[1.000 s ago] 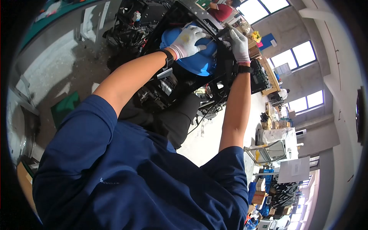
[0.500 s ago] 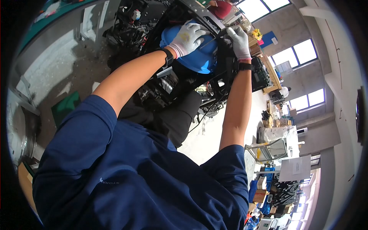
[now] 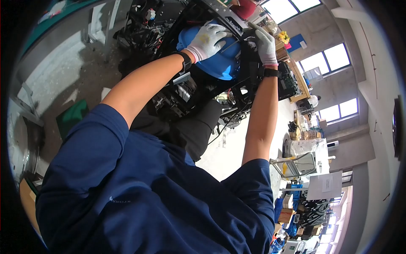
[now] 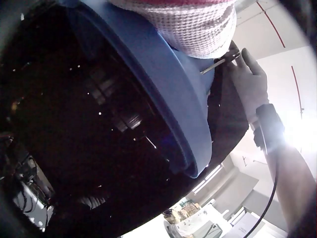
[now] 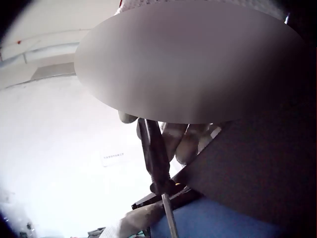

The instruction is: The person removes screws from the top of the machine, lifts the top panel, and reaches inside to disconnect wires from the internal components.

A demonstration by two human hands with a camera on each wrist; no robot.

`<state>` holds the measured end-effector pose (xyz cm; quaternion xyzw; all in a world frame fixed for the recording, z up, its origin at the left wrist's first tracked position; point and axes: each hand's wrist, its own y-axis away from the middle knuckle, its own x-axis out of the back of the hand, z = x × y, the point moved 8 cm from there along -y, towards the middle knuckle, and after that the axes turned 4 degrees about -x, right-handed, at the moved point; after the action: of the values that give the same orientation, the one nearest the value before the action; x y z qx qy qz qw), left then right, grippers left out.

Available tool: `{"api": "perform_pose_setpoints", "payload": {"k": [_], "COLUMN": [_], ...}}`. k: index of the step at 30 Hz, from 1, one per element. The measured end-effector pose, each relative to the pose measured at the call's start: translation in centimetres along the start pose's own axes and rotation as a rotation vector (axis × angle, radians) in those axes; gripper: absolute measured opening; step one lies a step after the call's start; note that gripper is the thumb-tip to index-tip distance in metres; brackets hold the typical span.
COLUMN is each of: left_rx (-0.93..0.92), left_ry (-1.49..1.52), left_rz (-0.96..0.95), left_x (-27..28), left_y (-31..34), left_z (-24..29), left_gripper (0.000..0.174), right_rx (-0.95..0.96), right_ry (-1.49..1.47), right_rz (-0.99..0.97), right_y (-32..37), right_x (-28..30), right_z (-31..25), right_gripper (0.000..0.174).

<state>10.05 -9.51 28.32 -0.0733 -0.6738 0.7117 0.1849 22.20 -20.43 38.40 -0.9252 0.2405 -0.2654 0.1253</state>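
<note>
Both hands wear pale knitted gloves. My left hand (image 3: 207, 41) rests on a smooth blue round shell (image 3: 222, 67) with its fingers extended, the thumb apart from them. In the left wrist view the shell's curved rim (image 4: 168, 104) runs below the glove cuff (image 4: 198, 32), over a dark interior. My right hand (image 3: 265, 47) grips a screwdriver by its black handle (image 5: 154, 151). The metal shaft (image 5: 170, 215) points toward the blue shell and the left hand. Its tip is hidden. A large blurred patch covers much of the right wrist view.
A black frame bar (image 3: 226, 19) passes just beyond the hands. Dark machinery with wires (image 3: 146, 38) lies to the left, and a black cable (image 3: 224, 129) hangs below. A green-topped bench (image 3: 44, 25) stands at upper left. Part of a person in red (image 3: 244, 9) shows at the top.
The right hand's fingers have shifted on the handle, and the hand has turned slightly. The left hand has moved little, staying on the blue shell, which sits slightly higher in view.
</note>
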Motion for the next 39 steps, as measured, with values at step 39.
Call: {"api": "perform_pose_setpoints", "payload": {"k": [39], "left_rx": [0.019], "left_ry": [0.009], "left_rz": [0.000], "left_x": [0.0], "left_y": [-0.1], "left_z": [0.0], "left_gripper": [0.032], "right_rx": [-0.070], "right_ry": [0.327], "right_rz": [0.203], "right_y": [-0.4], "right_x": [1.4], "right_z": [1.3], "right_gripper": [0.026]}}
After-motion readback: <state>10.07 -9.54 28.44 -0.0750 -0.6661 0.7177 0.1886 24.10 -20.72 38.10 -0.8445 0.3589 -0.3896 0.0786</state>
